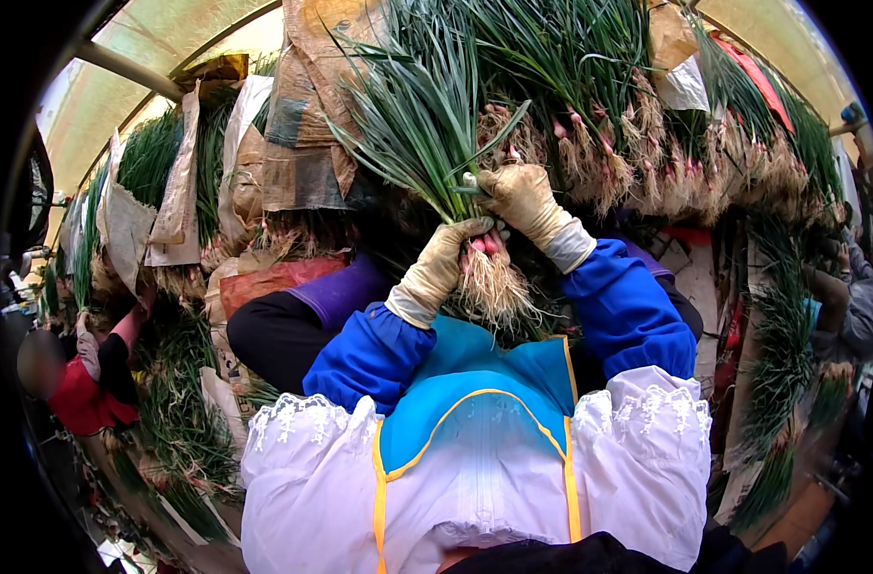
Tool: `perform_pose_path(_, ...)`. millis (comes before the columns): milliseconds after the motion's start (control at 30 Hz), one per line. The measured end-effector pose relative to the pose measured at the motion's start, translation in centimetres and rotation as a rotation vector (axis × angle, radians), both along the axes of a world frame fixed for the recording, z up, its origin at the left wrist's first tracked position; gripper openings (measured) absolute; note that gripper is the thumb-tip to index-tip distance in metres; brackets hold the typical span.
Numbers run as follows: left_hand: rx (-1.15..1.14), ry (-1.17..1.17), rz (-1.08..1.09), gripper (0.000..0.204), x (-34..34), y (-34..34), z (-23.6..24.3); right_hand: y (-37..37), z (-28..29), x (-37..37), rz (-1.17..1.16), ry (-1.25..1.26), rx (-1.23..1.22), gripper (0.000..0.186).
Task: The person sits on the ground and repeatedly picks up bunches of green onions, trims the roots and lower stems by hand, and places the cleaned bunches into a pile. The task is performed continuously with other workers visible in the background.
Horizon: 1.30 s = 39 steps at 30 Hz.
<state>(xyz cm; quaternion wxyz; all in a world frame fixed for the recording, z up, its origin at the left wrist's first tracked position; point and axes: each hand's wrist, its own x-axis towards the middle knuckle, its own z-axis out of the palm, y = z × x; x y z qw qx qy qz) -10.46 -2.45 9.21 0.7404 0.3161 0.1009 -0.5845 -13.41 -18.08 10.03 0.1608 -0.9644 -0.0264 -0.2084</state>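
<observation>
At far left, a co-worker in a red vest (87,397) sits by a loose heap of onions (183,392). Next, brown sacking (303,172) drapes over stacked greens. The left grip (435,273) is clasped round the bunch (427,143) just above its pink bulbs; the bunch is held up before the apron (475,364), leaves upward, roots down. The right grip (527,201) pinches at its stems, on a leaf or a tie, I cannot tell which. The step looks like gathering or binding; the next move seems to call for a steady left grasp. Further right hang the rooted onions (589,153).
</observation>
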Motion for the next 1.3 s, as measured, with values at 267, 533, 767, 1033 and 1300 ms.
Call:
perform_pose_path(267,0.033,-0.148,0.034,0.017,-0.5,-0.4,1.2,-4.5,-6.9,-4.4,-0.597,0.196,0.13,0.019)
perform_pose_path(533,-0.146,-0.194,0.059,0.041,2.8,1.8,0.4,-2.5,-7.4,-11.9,-0.054,1.354,0.174,0.04)
perform_pose_path(767,-0.471,0.046,0.219,0.031,1.7,0.0,0.8,-14.7,-0.3,-3.2,-0.834,0.387,-0.211,0.033)
perform_pose_path(1033,-0.396,0.033,0.191,0.02,3.6,0.6,2.5,-14.9,6.3,-3.6,-0.789,0.182,0.201,0.032)
perform_pose_path(1300,-0.263,-0.032,-0.127,0.029,2.5,-4.1,-0.7,-6.0,-2.3,-4.0,-0.364,0.161,0.462,0.038)
